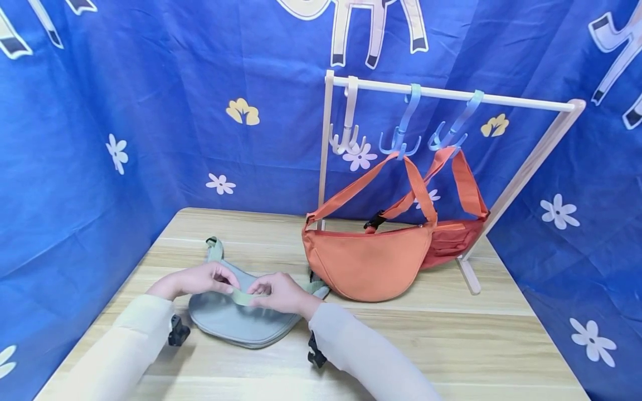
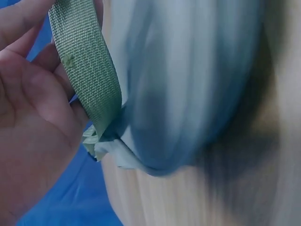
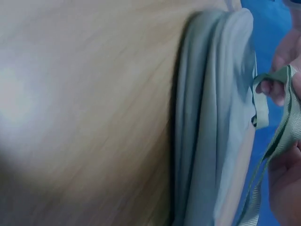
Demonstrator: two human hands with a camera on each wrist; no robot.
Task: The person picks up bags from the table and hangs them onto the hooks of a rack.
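Note:
A grey-blue shoulder bag (image 1: 238, 323) lies flat at the left of the table, in front of the person. Its pale green webbing strap (image 1: 243, 297) passes over the bag between both hands. The left hand (image 1: 203, 278) pinches the strap from the left, and the right hand (image 1: 283, 295) pinches it close by on the right. In the left wrist view the strap (image 2: 87, 61) runs across the fingers down to the bag's corner. The right wrist view shows the bag's edge (image 3: 202, 122) and the looped strap (image 3: 287, 132) at the fingers.
A rack (image 1: 451, 94) stands at the back right, with a white hook (image 1: 348, 122) and two blue hooks. An orange bag (image 1: 371, 262) hangs from the middle hook by its strap. Behind it, a red bag (image 1: 448, 245) hangs from the right hook. Blue cloth (image 1: 165, 139) surrounds the table.

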